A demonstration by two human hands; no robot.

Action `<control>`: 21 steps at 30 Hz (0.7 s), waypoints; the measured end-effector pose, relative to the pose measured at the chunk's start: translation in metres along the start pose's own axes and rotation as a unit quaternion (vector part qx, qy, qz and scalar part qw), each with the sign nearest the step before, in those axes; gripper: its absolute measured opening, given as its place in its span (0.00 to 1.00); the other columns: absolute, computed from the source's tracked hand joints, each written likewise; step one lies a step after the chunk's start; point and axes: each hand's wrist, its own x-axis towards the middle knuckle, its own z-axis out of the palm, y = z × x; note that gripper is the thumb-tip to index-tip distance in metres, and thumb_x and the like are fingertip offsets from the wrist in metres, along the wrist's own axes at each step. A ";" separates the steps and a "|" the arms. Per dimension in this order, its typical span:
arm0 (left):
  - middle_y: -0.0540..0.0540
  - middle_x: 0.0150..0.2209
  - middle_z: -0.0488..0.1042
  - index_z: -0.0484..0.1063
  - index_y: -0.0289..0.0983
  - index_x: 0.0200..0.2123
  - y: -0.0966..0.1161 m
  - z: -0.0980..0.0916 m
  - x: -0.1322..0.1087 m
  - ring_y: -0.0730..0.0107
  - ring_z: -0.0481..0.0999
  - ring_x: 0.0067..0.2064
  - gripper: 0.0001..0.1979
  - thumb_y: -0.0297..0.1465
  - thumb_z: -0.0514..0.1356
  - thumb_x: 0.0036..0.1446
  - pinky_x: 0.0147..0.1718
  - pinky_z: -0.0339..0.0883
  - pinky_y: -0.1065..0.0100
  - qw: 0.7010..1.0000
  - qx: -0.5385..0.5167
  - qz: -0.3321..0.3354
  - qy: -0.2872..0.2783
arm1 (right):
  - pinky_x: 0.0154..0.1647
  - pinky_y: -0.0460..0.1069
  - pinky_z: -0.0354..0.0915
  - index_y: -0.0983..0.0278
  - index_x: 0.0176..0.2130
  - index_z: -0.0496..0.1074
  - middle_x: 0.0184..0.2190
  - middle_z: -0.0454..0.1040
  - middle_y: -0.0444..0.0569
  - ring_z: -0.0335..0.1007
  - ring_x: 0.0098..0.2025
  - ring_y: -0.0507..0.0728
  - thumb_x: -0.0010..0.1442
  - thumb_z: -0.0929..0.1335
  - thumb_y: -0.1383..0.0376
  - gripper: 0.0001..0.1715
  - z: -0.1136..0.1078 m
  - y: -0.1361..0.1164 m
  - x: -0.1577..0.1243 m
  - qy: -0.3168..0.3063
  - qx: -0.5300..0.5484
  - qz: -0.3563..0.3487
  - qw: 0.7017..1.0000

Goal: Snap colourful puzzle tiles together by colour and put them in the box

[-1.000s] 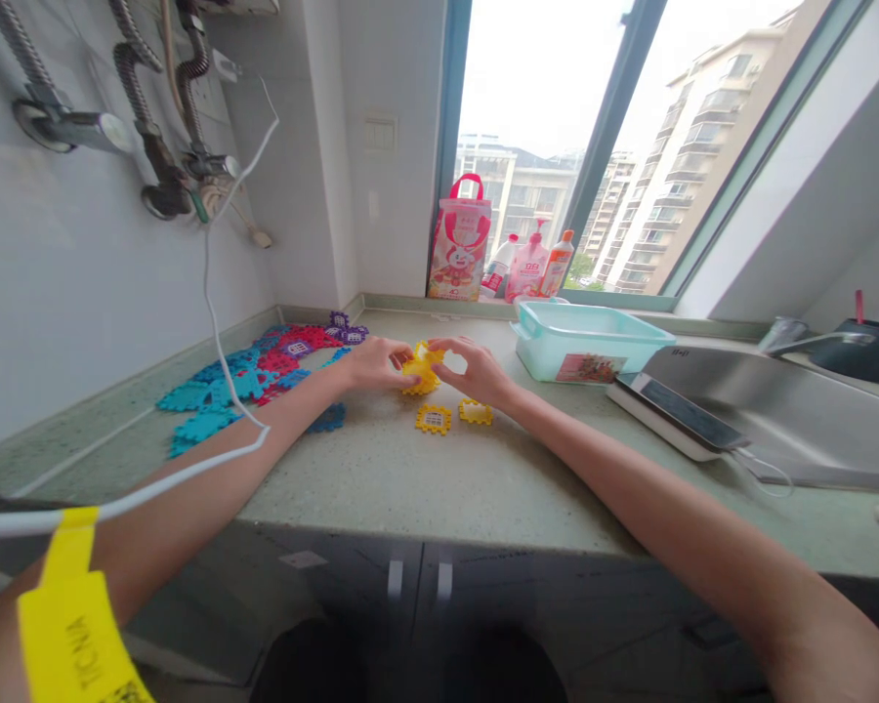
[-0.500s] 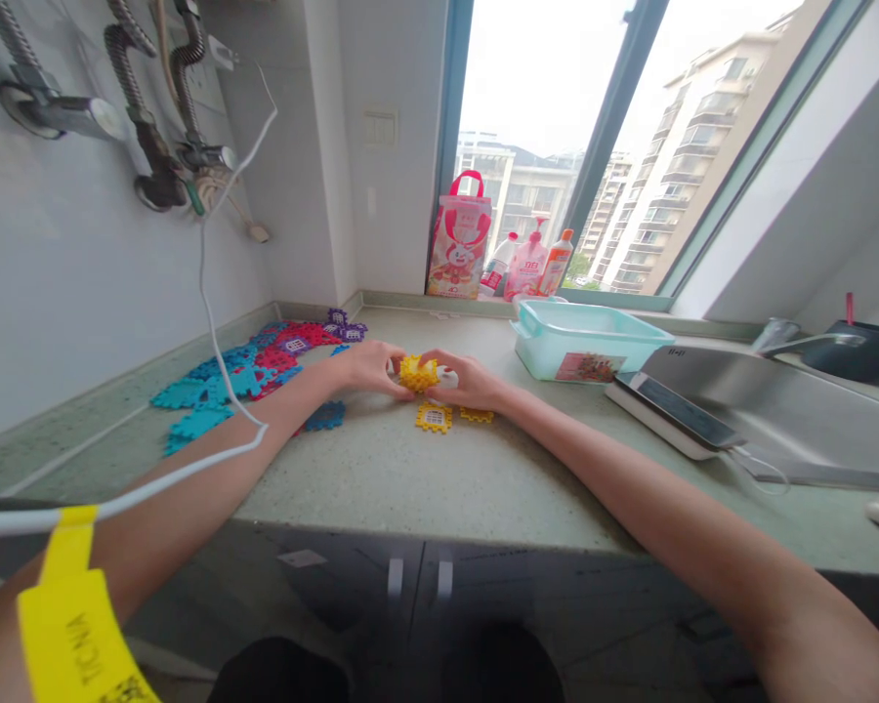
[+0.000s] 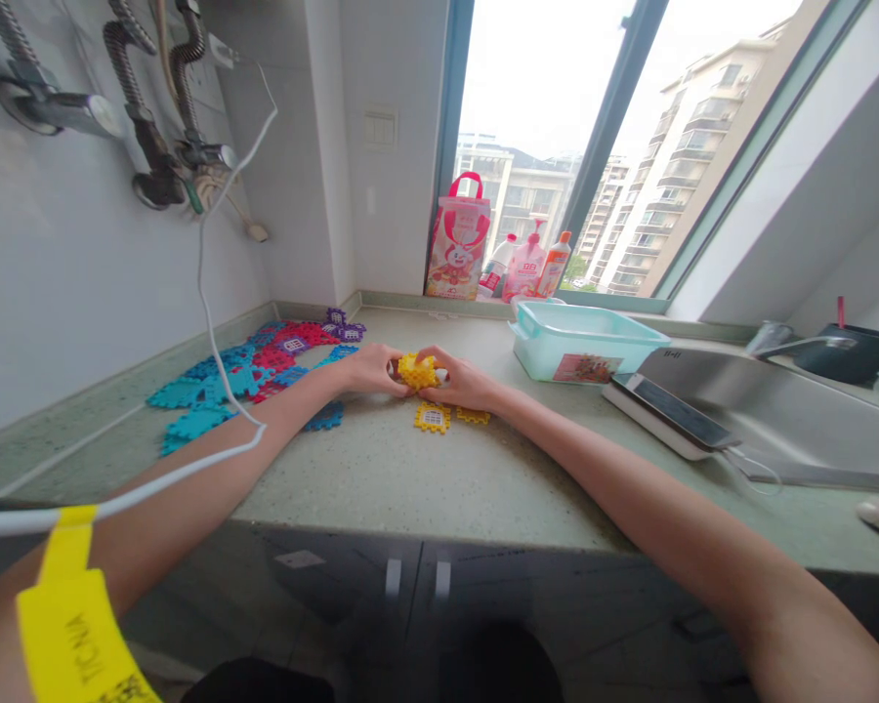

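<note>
Between my two hands is a small yellow piece assembly (image 3: 418, 371) with notched edges, just above the counter (image 3: 381, 478). My left hand (image 3: 375, 371) grips its left side, fingers curled round it. From the right, my right hand (image 3: 463, 379) holds the other side with thumb and fingers. Just below it on the counter lies a flat yellow piece (image 3: 433, 418) with a windowed centre, and another yellow piece (image 3: 473, 416) is partly under my right hand. A blue piece (image 3: 325, 417) lies beside my left forearm.
Teal, red and purple pieces (image 3: 209, 388) spread at the left under a white cable (image 3: 212, 327). A turquoise bin (image 3: 590, 332), a phone on a white box (image 3: 674, 410) and a sink (image 3: 791, 410) are at the right. Bottles (image 3: 525, 268) stand on the windowsill.
The yellow assembly has turned slightly between my fingers, and my right fingers have shifted a little on it. Both hands still hold it in nearly the same place.
</note>
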 end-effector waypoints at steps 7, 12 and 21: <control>0.52 0.27 0.71 0.75 0.39 0.35 0.005 -0.002 0.000 0.68 0.67 0.29 0.20 0.49 0.68 0.46 0.28 0.53 0.67 1.000 -0.007 0.009 -0.004 | 0.45 0.52 0.64 0.56 0.57 0.67 0.41 0.76 0.47 0.71 0.40 0.56 0.54 0.76 0.56 0.33 -0.001 -0.009 0.001 0.030 -0.035 0.008 0.999; 0.51 0.26 0.71 0.76 0.38 0.35 0.001 -0.001 0.000 0.67 0.67 0.29 0.24 0.53 0.68 0.47 0.28 0.54 0.67 1.000 0.011 0.004 -0.009 | 0.44 0.51 0.63 0.55 0.57 0.67 0.39 0.76 0.45 0.71 0.38 0.56 0.54 0.75 0.57 0.33 -0.005 -0.012 0.002 0.017 -0.054 0.015 0.998; 0.34 0.64 0.71 0.60 0.37 0.72 0.055 -0.030 -0.023 0.47 0.73 0.61 0.48 0.57 0.63 0.56 0.60 0.67 0.51 0.980 0.024 0.093 0.174 | 0.41 0.49 0.62 0.55 0.57 0.66 0.36 0.74 0.42 0.69 0.34 0.54 0.54 0.75 0.56 0.34 -0.011 0.003 0.004 0.016 -0.061 0.011 0.998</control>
